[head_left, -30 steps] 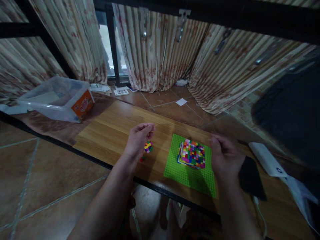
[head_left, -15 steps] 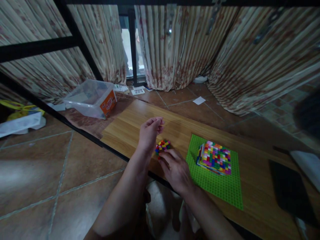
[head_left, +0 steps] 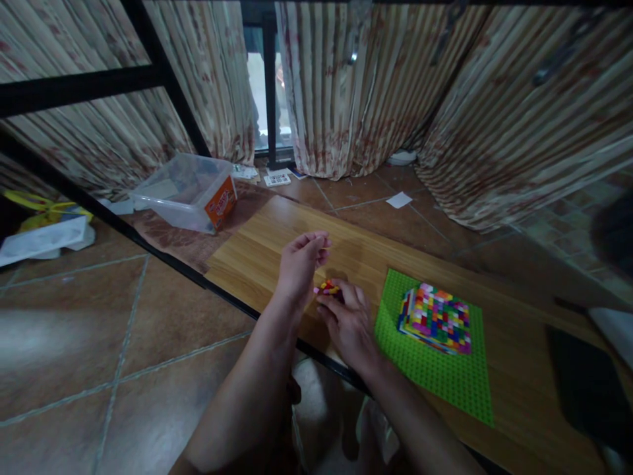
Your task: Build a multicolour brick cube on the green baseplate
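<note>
My left hand (head_left: 302,264) hovers above the wooden board with thumb and fingertips pressed together. Whatever sits in that pinch is too small to make out. Just below and to the right, my right hand (head_left: 349,320) curls its fingers around a little heap of colourful toy bricks (head_left: 327,287), partly covering them. Red, yellow and pink pieces show between its thumb and fingers. To the right lies a green baseplate (head_left: 430,376), bearing a square stacked block of multicoloured bricks (head_left: 440,316).
The wooden board (head_left: 262,231) is long, with a dark front edge. A clear plastic box (head_left: 185,191) with an orange label stands beyond its left end. A dark flat object (head_left: 583,376) lies at the right. Black metal bars (head_left: 99,208) cross the left side.
My right hand has closed further over the brick heap, and fewer bricks show. My left hand keeps its pinch. The whole view has shifted slightly.
</note>
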The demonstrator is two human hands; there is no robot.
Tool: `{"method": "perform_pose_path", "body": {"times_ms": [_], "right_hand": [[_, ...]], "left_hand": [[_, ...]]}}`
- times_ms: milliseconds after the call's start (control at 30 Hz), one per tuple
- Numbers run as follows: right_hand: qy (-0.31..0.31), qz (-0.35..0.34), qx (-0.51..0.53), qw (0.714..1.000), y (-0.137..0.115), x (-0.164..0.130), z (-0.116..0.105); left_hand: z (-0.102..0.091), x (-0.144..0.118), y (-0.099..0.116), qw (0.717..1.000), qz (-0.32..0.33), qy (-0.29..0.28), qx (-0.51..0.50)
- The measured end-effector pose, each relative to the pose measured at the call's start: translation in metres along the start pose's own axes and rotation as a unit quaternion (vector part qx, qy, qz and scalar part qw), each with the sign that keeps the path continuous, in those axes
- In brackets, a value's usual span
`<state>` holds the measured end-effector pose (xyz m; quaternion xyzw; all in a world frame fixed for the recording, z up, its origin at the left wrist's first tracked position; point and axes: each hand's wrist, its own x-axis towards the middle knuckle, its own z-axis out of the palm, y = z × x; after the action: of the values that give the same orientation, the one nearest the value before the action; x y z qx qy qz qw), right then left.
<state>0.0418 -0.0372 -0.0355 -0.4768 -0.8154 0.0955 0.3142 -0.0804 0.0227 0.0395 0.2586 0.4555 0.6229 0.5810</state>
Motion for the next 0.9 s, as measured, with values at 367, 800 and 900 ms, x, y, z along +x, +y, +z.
{"method": "perform_pose_path", "body": {"times_ms": [367,800,900], "right_hand": [[0.004,0.038,-0.035,0.999,0.03,-0.013,-0.026],[0.016,0.085,-0.065,0.994,0.018,-0.004,-0.03],[-0.004,0.102,-0.082,0.991,0.018,-0.004,-0.032]], "left_hand": [[0.002,-0.003,0.002,1.0,-0.008,-0.006,-0.014],[-0.011,0.018,-0.034,0.96,0.086,-0.008,0.265],[-0.015,0.019,-0.046,0.928,0.088,-0.029,0.361]]}}
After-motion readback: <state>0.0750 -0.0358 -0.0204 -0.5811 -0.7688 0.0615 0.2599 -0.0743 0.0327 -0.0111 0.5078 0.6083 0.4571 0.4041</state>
